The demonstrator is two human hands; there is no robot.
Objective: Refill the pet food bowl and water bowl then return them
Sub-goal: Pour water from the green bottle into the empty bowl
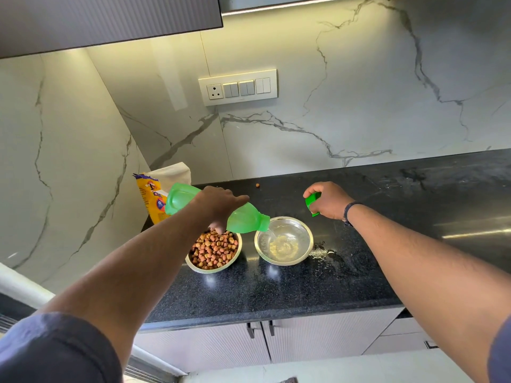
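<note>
Head view: kibble bowl [214, 251], water bowl [284, 240].

Black speckled countertop [276, 294] runs across the middle, glossy and catching light on its right side. One stray kibble piece [257, 185] sits alone near the back edge. A wet patch of spilled droplets [320, 253] glistens on the stone. Behind it rises the white marble backsplash [359, 106] with grey veins, carrying a switch panel [237, 87] with one socket and three pairs of rocker switches. A dark overhead cabinet [105, 20] hangs top left; pale ribbed cabinet doors [260, 344] with dark handles sit below.
</note>
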